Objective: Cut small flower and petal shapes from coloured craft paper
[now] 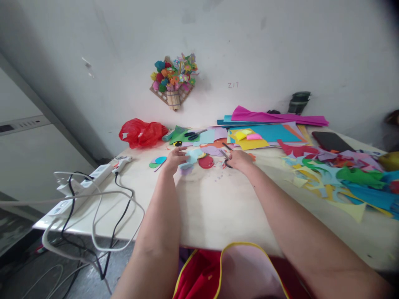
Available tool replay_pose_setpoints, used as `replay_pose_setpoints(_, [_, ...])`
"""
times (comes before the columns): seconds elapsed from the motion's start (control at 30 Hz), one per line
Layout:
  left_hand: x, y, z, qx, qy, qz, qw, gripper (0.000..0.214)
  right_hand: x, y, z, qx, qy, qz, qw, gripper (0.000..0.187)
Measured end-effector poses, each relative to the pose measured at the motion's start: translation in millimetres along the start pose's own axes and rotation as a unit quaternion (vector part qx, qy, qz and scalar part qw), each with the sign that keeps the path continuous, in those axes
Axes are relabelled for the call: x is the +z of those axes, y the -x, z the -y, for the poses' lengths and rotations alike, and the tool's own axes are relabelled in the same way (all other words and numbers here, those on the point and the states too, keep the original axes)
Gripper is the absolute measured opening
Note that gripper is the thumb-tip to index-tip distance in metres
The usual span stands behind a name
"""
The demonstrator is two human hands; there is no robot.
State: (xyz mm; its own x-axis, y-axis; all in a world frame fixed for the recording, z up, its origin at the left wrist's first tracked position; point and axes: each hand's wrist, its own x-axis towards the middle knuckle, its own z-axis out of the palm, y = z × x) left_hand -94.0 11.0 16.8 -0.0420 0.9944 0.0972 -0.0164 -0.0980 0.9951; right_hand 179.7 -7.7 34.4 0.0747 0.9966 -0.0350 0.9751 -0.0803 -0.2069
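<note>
My left hand (pixel 176 159) is on the table with its fingers apart, its fingertips right beside pale blue paper pieces (pixel 193 156); whether they touch is hard to see. My right hand (pixel 239 160) grips a pair of scissors (pixel 225 154), whose blades are spread and point to the left. Between the hands lie a dark red paper circle (pixel 206 162) and lilac paper pieces (pixel 213 150). Small paper scraps are scattered below the scissors. Left of my left hand rest a blue paper circle (pixel 161 160) and a green one (pixel 153 165).
Paper offcuts (pixel 339 178) cover the right side near a dark phone (pixel 333 142). Coloured sheets (pixel 280 133), a second pair of scissors (pixel 193 135) and a red plastic bag (pixel 141 133) line the back. A power strip (pixel 85 189) with loose cables occupies the left edge.
</note>
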Motion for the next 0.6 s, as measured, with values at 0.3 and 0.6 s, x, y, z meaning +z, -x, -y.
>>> replay_pose_setpoints(0.3, [0.8,-0.2,1.8,-0.013,0.064,-0.044,0.997,0.051,0.9,-0.1,-0.3,0.001,-0.008,-0.003,1.000,0.030])
replay_pose_setpoints(0.6, [0.2,-2.0,1.0,0.001,0.044,-0.041,0.998,0.048,-0.6,2.4,0.8,-0.002,-0.007,-0.005,1.000,0.031])
